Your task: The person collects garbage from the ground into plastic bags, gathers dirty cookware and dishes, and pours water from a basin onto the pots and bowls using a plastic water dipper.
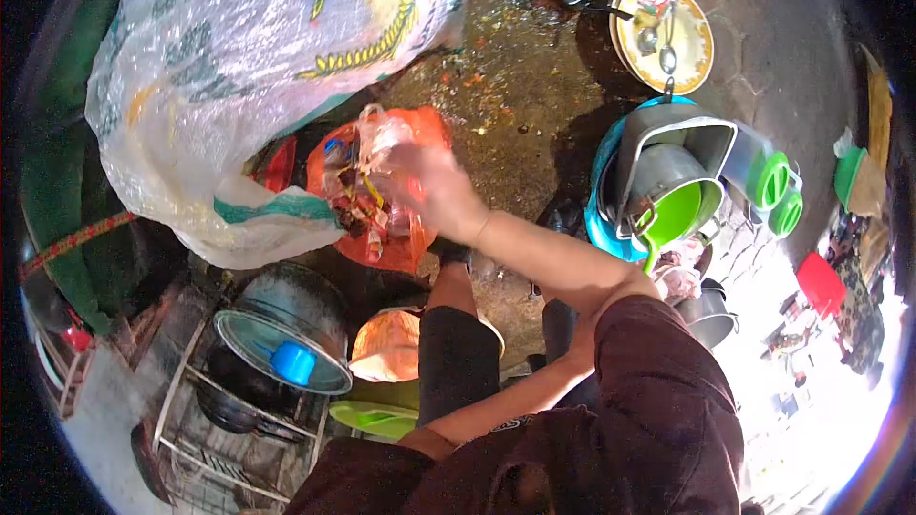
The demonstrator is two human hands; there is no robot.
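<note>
Orange plastic bag with mixed scraps on floor — beside open mouth of woven sack. Right hand over bag, motion-blurred; cannot tell if fingers clamp anything. Left hand by right elbow, mostly hidden — fingers cannot be made out. Toward floor's right side: plates with spoons, blue basin with metal pots. Lower left: wire rack, blue cup in large pot.

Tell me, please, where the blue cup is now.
The blue cup is at the head view's lower left, within the rim of the metal pot, left of the legs.
</note>
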